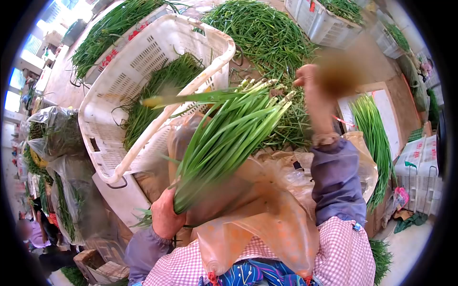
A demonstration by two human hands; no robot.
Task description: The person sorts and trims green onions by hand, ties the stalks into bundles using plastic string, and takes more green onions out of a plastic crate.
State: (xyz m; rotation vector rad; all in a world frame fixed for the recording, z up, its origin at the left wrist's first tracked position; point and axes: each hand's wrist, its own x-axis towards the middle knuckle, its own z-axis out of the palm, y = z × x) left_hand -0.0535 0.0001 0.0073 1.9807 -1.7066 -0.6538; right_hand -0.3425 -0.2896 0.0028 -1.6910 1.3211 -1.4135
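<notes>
My left hand (pixel 167 214) is closed around the leafy end of a bunch of garlic chives (pixel 234 128). The bunch slants up and right over my lap, its pale root ends at the top. One long leaf with a yellow tip (pixel 155 101) sticks out to the left. My right hand (pixel 307 77) is raised to the right of the root ends, apart from them. Its visible fingers are curled, and a brown blur covers part of the hand, so what it may hold is hidden. Beneath it spreads a big heap of loose chives (pixel 257 35).
A white plastic crate (pixel 109 52) with loose greens (pixel 164 78) inside tilts at my left. On a white board (pixel 389 112) at right lies a neat chive pile (pixel 372 138). More crates (pixel 324 28) stand behind; plastic bags (pixel 71 190) of greens are at far left.
</notes>
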